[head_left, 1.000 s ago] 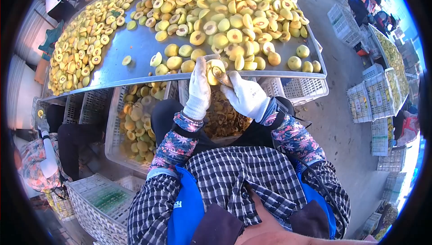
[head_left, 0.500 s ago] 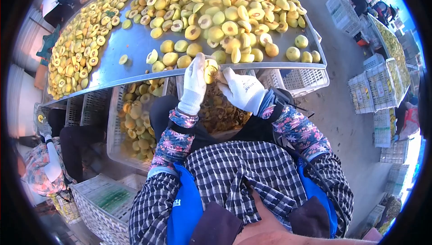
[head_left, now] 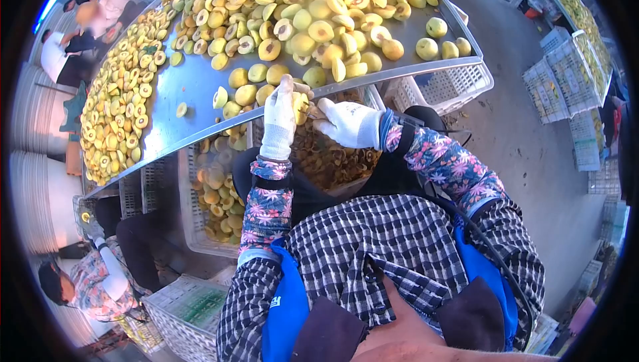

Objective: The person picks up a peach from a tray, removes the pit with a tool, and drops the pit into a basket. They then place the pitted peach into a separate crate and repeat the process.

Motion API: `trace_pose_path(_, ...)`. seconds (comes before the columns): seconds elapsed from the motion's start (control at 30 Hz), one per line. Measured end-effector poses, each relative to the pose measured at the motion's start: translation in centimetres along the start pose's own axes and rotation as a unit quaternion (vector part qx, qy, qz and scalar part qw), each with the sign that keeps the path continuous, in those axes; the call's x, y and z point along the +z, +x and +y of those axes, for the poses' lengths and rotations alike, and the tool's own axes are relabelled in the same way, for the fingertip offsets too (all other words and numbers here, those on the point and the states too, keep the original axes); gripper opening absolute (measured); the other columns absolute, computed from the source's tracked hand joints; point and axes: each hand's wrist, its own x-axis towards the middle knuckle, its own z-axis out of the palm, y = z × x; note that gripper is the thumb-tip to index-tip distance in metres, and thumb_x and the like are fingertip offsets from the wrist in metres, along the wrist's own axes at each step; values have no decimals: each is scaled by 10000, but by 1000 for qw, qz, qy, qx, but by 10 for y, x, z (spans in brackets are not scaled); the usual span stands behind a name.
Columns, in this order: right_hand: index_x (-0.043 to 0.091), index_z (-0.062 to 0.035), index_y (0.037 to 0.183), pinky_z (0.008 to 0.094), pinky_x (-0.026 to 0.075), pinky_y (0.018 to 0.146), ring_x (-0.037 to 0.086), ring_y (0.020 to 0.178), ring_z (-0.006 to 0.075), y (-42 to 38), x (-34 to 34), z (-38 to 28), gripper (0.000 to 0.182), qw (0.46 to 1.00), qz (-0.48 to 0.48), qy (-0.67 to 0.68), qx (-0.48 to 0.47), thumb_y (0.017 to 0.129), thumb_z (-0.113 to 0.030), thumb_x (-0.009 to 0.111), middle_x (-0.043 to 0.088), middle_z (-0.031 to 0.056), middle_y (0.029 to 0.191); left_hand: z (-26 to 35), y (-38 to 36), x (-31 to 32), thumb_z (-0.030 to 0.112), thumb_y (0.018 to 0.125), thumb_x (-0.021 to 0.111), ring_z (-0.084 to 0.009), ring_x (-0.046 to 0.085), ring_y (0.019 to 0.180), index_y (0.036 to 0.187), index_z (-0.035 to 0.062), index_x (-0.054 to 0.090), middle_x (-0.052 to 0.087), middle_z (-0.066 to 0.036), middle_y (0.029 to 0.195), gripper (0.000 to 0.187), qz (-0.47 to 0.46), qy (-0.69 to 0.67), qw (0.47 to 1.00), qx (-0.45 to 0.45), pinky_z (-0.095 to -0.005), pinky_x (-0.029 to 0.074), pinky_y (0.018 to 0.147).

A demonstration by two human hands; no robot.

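Note:
My left hand (head_left: 279, 121), in a white glove, holds a yellow fruit half (head_left: 299, 106) at the near edge of the metal table (head_left: 200, 76). My right hand (head_left: 347, 123), also gloved, grips a small tool whose tip works in the fruit's cut face. Directly below both hands stands a crate of brown pits (head_left: 333, 159). Whole and halved yellow fruits (head_left: 313, 16) cover the table in front of me.
A crate of fruit (head_left: 216, 195) sits under the table to my left. A person in a floral top (head_left: 93, 282) crouches at lower left. Other people work at the far table end (head_left: 93, 22). White plastic crates (head_left: 566, 76) stand stacked at right on the concrete floor.
The view has tilted and shifted; my hands stay together on the fruit at the table edge, now slightly left and lower in view.

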Motion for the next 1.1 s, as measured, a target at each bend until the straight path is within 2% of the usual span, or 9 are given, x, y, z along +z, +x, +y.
trace_pose_path(0.13,485,6,1087,416,471,821,613,925,352,5,2,10,408,994,-43,99,30,975,-385,456,626,217,984,0,8,-3,488,991,411,-162,632,694,908,8,623,660,-106,797,532,-32,40,997,-49,-269,509,644)
trace_pose_path(0.23,482,7,1122,394,472,803,607,905,316,6,10,6,414,975,38,215,29,976,-380,462,615,196,970,-6,6,9,477,996,400,-188,634,815,1047,-4,588,642,-120,924,519,-6,-31,999,36,-292,514,714)
trace_pose_path(0.27,483,27,1106,440,456,854,594,980,411,9,15,8,427,977,64,201,24,967,-374,445,612,267,1020,-12,5,17,457,1001,396,-202,621,865,1110,-3,556,620,-121,980,498,66,-81,989,108,-306,512,751)
trace_pose_path(0.33,483,26,1101,440,457,852,593,979,413,11,16,6,420,976,66,206,19,966,-370,444,613,266,1012,-13,-1,28,370,1012,407,-239,595,944,1228,4,493,579,-122,1068,434,136,-100,967,192,-350,514,819)
trace_pose_path(0.43,476,18,1101,449,456,856,587,994,428,10,22,4,402,964,57,258,23,965,-359,445,614,275,1012,-12,-3,33,243,958,569,-201,622,876,1063,14,572,623,-108,980,252,173,-180,955,159,-321,534,739)
trace_pose_path(0.63,428,0,1201,477,464,878,595,1000,432,0,-1,4,433,999,-6,37,14,961,-359,462,620,296,1031,-2,2,18,216,936,605,-188,640,671,844,10,612,648,-88,781,226,77,-67,993,58,-306,553,614)
trace_pose_path(0.77,451,-3,1184,475,474,859,606,972,426,-3,9,12,418,993,51,102,4,959,-355,466,631,280,1007,-3,6,20,228,928,621,-188,648,691,862,9,620,657,-87,789,229,68,-111,990,48,-303,546,577)
trace_pose_path(0.97,500,-14,1110,467,489,811,633,894,395,-12,-3,-1,362,995,98,-26,21,951,-339,483,650,237,909,3,12,19,236,928,623,-207,647,633,855,-12,622,659,-119,767,259,44,-50,996,57,-314,560,589)
trace_pose_path(1.1,489,6,1214,422,481,855,621,989,372,-7,4,14,472,980,24,195,-17,984,-402,432,643,240,1012,7,7,27,261,931,615,-218,656,663,861,-21,616,659,-130,788,290,29,-51,998,23,-320,556,604)
